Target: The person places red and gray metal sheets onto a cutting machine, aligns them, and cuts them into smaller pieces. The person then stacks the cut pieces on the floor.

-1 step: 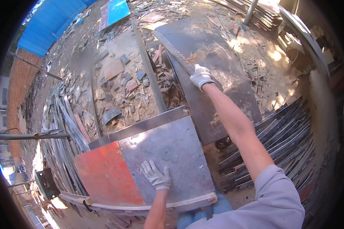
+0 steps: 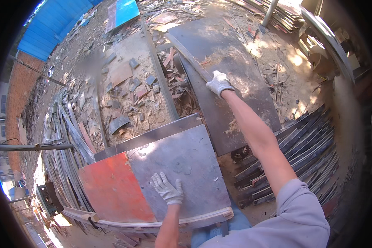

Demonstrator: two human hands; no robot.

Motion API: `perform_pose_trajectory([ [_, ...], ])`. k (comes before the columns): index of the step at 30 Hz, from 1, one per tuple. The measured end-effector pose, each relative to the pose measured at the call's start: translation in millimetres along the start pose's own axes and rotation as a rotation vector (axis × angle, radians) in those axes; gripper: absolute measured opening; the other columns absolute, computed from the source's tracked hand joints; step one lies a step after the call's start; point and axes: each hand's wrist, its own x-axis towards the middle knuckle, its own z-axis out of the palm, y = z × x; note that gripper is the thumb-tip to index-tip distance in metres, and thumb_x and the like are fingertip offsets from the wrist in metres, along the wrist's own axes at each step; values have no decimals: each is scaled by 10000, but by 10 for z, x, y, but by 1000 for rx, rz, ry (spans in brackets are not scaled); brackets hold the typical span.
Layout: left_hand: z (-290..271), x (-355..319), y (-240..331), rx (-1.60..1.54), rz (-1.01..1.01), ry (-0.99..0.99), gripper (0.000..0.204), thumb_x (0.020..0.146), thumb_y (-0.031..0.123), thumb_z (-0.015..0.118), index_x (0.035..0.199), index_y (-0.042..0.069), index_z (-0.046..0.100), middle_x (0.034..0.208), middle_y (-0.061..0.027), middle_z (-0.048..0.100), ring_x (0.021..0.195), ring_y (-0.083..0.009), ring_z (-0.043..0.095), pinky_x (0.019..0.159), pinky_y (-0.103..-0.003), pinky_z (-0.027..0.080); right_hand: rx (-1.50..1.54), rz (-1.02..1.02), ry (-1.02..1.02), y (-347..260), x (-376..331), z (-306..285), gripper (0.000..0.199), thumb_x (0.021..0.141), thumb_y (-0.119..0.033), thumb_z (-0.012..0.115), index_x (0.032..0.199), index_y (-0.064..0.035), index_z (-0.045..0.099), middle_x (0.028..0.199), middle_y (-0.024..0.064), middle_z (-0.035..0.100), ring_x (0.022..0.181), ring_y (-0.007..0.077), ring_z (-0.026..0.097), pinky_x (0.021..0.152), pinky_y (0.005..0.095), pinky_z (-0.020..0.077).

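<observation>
Single head-worn fisheye view, looking steeply down and forward over the board [image 2: 182,173] at arm's reach; rim bends edges.

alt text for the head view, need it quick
Seen from above, a gloved left hand presses flat on a grey and red board while the gloved right hand grips a long strip on a dark saw table. Wood scraps litter the ground.

Outdoor scrap yard: board offcuts [image 2: 136,89] litter dirt beside stacked strips [image 2: 301,149]
</observation>
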Motion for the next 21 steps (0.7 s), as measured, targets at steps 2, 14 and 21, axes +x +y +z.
perform_pose_trajectory([
  [2,29,27,16,-2,-9,-13,858,990,460,609,1599,-73,324,1678,-322,252,1595,-478,152,1300,-629,73,595,116,-225,346,-349,-199,555,865,-242,862,1305,25,654,1064,128,754,880,267,741,828,348,608],
  [14,-272,165,551,-1168,-158,-196,1098,911,632,743,1633,-36,255,1661,-235,343,1511,-423,379,1267,-549,283,787,77,-559,59,-4259,-780,738,790,-264,922,1375,70,622,1148,120,749,1039,190,708,937,336,570],
  [21,-2005,925,1146,-2138,-161,-311,851,936,598,742,1433,-22,438,1064,-132,616,916,-224,671,718,-349,589,266,-232,-508,-207,-5172,-433,522,787,-331,854,1121,17,654,967,150,719,927,271,727,848,410,568],
])
